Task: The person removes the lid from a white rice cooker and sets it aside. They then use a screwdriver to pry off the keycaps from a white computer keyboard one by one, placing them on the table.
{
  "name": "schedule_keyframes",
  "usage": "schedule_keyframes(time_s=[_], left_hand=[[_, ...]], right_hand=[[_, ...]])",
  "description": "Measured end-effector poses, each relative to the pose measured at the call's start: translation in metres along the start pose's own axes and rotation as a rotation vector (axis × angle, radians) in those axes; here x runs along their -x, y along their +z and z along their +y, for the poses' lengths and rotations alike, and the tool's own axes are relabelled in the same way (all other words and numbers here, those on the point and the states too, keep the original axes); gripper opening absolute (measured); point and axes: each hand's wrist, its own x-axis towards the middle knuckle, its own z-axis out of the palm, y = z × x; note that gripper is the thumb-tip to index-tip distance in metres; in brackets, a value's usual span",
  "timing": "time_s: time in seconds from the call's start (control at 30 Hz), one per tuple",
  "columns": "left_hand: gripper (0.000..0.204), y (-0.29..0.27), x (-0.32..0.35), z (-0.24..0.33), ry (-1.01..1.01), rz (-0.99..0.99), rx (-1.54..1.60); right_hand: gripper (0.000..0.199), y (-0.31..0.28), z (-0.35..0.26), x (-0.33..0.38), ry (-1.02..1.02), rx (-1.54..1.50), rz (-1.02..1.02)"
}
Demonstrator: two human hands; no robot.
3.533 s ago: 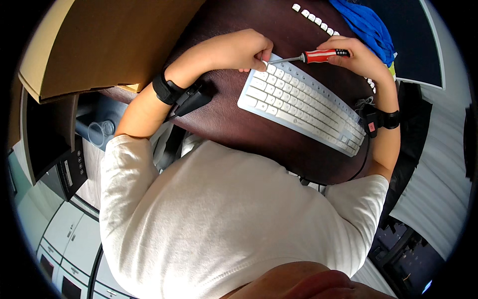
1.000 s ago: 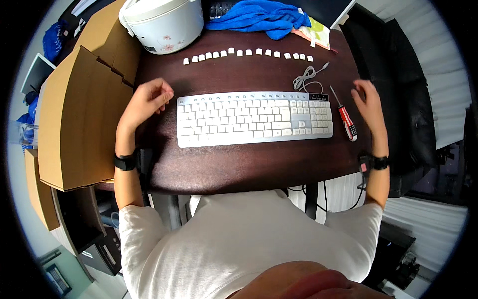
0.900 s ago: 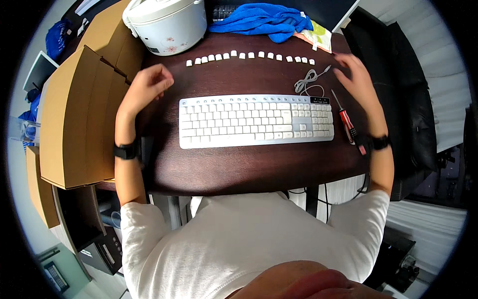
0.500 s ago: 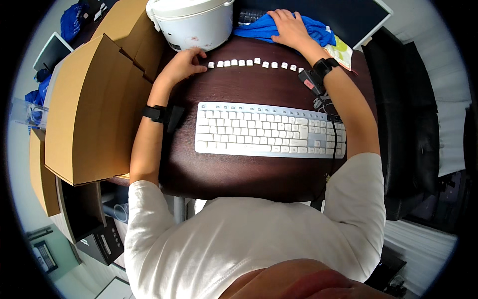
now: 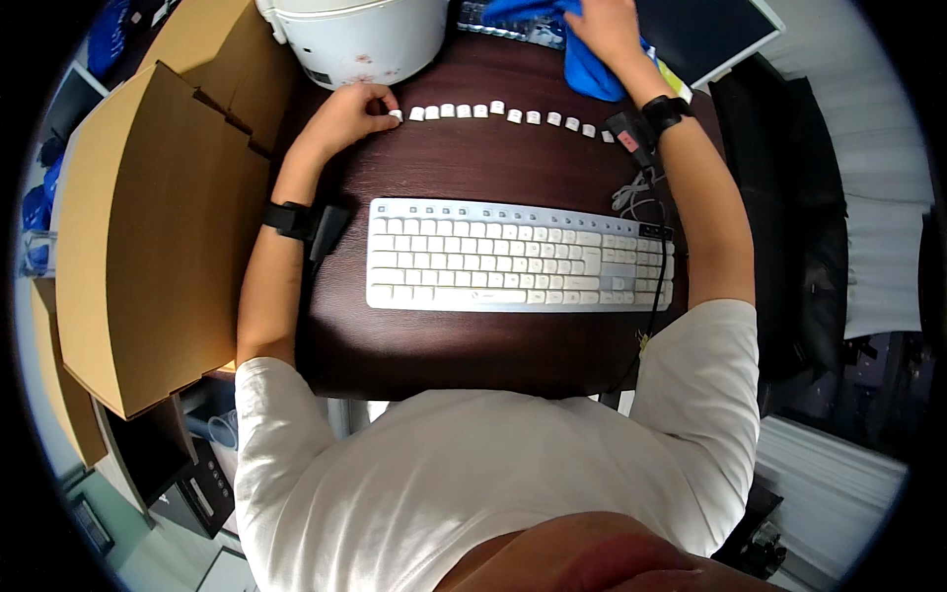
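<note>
A curved row of loose white keycaps (image 5: 480,111) lies across the dark red-brown desk. At its left end my left hand (image 5: 353,116) pinches one keycap (image 5: 396,115) between thumb and fingers, low at the desk top. My right hand (image 5: 604,35) is at the far right, its fingers closed on a bunched blue cloth (image 5: 590,74) that hangs down below them. Under and beside the cloth shows part of a dark keyboard (image 5: 513,30). Nearer to me lies a white keyboard (image 5: 493,301) with most of its keys in place.
A white rice cooker (image 5: 380,39) stands behind my left hand. Tall cardboard boxes (image 5: 178,237) line the left side. A monitor (image 5: 705,39) is at the far right, and a black chair (image 5: 789,227) stands beyond the desk's right edge. A thin cable (image 5: 658,286) crosses the white keyboard.
My right hand has gathered up the blue cloth that lay spread under it, uncovering more of the dark keyboard. My left hand has closed on the leftmost keycap. The view has shifted slightly.
</note>
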Motion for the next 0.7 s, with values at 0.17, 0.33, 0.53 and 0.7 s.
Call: schedule_keyframes(time_s=[0.17, 0.33, 0.53, 0.7], left_hand=[[0.012, 0.003, -0.006, -0.008, -0.029, -0.036, 0.006], [0.016, 0.002, -0.001, -0.009, -0.124, -0.013, 0.091], [0.016, 0.001, -0.001, -0.009, -0.130, -0.010, 0.083], [0.015, 0.004, -0.002, -0.016, -0.111, 0.007, 0.085]], right_hand=[[0.046, -0.079, 0.075, 0.005, 0.337, -0.244, 0.285], [0.044, -0.140, 0.158, 0.022, 0.540, -0.234, 0.509], [0.061, -0.239, 0.205, 0.070, 0.477, -0.107, 0.545], [0.061, -0.225, 0.248, 0.143, 0.668, -0.035, -0.056]])
